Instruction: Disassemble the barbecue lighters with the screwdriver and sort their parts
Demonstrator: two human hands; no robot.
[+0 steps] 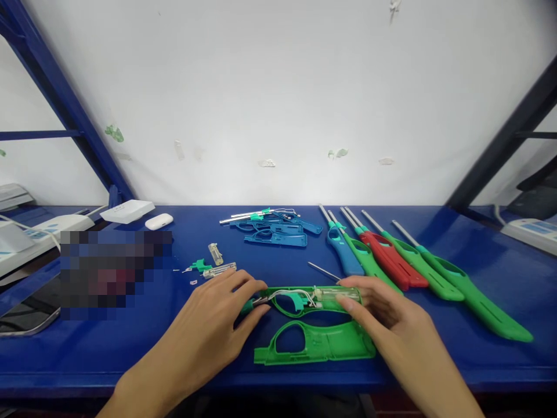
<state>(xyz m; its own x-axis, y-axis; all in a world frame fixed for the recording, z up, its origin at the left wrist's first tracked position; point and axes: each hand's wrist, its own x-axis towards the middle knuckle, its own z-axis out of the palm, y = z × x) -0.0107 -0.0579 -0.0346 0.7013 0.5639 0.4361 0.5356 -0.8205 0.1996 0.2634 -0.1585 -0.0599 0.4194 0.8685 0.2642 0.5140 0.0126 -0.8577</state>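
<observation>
Evidently midway: a green lighter lies open, parts in one half

In the head view, the filled half (335, 308) sits at the near middle of the desk (174, 360), between both hands. Inside it are a teal trigger (298, 301), white wires (284, 292) and a clear tank (331, 294). The left hand (221, 313) has a narrow grip on a teal piece (246, 307) with a metal tip, partly hidden by the fingers. The right hand (394, 310) grips the half's right end, thumb on the tank. The bare half (322, 343) lies just nearer, inner face up.

As far as this shows, the shell is split, while the two halves are not joined and the inner parts are not out. Far off, blue halves (278, 238) lie parted; to the left are a loose trigger (200, 265) and loose tanks (215, 254). At right, five lighters (388, 260) look whole, so probably untouched.
</observation>
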